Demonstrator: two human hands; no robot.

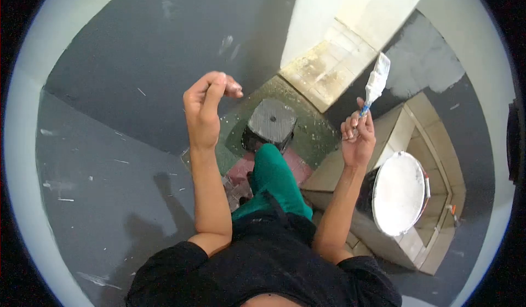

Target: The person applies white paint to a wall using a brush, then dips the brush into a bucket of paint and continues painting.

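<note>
In my right hand (359, 137) I hold a putty knife (378, 79) upright by its blue handle; its blade is thickly coated in white paste. My left hand (204, 107) is raised in front of the grey wall, fingers curled and thumb against them, with nothing visible in it. A bucket (400, 193) full of white paste stands below and to the right of my right hand, on a tiled ledge.
A dark upturned crate-like stool (271, 122) stands on the green floor ahead of my knee. Beyond it is a stained tiled step (329, 66). The grey wall (164, 38) has white marks, and a white smeared patch (424, 55) covers the wall at right. An orange-handled tool (453, 210) lies on the tiled ledge (402, 247).
</note>
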